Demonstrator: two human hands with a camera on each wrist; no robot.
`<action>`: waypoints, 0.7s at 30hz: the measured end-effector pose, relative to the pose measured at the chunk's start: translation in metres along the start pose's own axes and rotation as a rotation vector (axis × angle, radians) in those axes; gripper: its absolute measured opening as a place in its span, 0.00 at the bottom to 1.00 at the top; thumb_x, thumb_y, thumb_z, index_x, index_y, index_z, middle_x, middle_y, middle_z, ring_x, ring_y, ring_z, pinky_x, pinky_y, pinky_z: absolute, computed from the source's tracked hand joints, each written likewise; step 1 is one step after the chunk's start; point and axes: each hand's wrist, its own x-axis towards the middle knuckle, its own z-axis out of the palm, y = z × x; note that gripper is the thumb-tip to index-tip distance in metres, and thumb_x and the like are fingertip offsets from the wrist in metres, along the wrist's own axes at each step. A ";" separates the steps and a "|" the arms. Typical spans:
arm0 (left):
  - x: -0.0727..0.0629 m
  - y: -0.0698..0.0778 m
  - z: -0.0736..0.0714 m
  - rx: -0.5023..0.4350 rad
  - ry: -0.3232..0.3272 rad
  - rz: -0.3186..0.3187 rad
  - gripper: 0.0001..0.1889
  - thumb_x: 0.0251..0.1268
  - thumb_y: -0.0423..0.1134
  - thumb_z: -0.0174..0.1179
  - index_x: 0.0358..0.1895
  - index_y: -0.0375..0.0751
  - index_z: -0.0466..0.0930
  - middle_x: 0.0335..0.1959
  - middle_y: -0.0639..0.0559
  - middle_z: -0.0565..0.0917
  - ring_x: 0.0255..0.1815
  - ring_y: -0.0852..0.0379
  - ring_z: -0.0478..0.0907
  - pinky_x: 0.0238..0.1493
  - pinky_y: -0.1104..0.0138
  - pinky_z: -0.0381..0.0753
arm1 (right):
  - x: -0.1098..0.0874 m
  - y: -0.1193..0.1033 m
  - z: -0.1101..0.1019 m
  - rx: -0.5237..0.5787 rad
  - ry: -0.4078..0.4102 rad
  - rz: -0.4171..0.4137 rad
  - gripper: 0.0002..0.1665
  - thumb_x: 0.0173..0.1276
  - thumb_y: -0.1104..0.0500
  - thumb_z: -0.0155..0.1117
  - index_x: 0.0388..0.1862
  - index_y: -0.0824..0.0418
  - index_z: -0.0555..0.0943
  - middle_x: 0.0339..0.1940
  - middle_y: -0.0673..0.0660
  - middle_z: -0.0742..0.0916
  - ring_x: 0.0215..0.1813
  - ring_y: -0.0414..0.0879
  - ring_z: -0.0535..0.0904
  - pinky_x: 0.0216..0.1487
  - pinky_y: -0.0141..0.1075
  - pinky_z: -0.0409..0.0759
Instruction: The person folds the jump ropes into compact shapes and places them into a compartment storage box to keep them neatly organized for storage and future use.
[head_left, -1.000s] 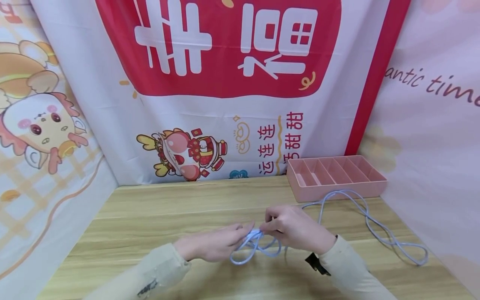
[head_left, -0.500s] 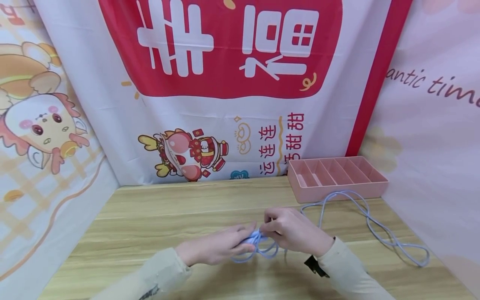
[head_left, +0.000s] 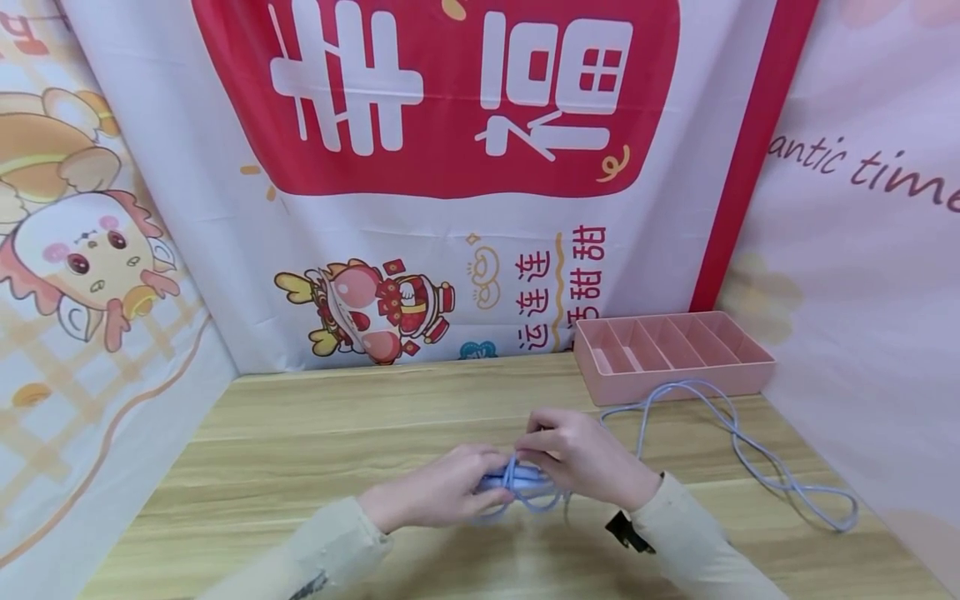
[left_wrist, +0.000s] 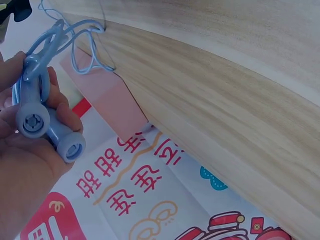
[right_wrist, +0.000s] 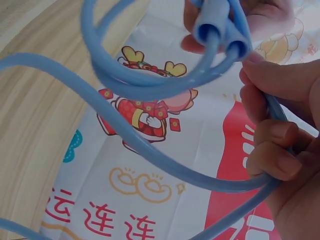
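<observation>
Skipping rope (head_left: 528,483), pale blue and smooth, is shown by the head view bunched over the table (head_left: 337,425), low in the middle; the rest of it is trailed in loose loops to the right, past the front of a pink box (head_left: 622,390) split into narrow compartments. The table is topped in light wood grain and is bounded at the back and on both sides by printed hangings (head_left: 450,218), the back one marked with large white characters on red, turned sideways. By the left hand (head_left: 438,492) the bundle is clasped; beside it, a strand is pinched by the right hand (head_left: 585,458), fingers bent.

In the left wrist view, two handles (left_wrist: 33,121) are seen side by side, their round ends tipped toward the camera; they are wound with loops and gripped in the partly closed left hand.

In the right wrist view, cord (right_wrist: 112,118) is led out of both handles in wide curves. It is nipped between the right thumb and forefinger, and the lower fingers are curled over it.
</observation>
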 end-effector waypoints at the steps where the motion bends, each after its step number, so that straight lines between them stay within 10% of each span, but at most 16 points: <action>1: -0.001 0.000 -0.001 0.001 0.015 0.000 0.20 0.73 0.43 0.58 0.59 0.33 0.78 0.48 0.52 0.81 0.45 0.66 0.76 0.47 0.74 0.76 | 0.000 0.001 0.000 0.001 0.014 0.005 0.07 0.57 0.67 0.76 0.35 0.59 0.88 0.31 0.47 0.80 0.30 0.34 0.75 0.30 0.22 0.74; 11: -0.004 -0.002 0.006 0.002 0.178 0.028 0.21 0.71 0.42 0.59 0.63 0.38 0.77 0.46 0.53 0.81 0.42 0.65 0.76 0.43 0.73 0.77 | -0.002 0.004 -0.004 0.009 0.056 0.054 0.09 0.55 0.67 0.77 0.35 0.58 0.89 0.29 0.45 0.79 0.27 0.33 0.73 0.27 0.21 0.71; 21: -0.008 -0.003 0.004 0.044 0.167 0.035 0.24 0.75 0.45 0.55 0.68 0.36 0.71 0.51 0.49 0.80 0.45 0.63 0.76 0.46 0.69 0.78 | -0.003 0.006 -0.006 0.043 0.049 0.089 0.09 0.57 0.66 0.76 0.38 0.57 0.90 0.27 0.44 0.79 0.24 0.35 0.72 0.24 0.20 0.67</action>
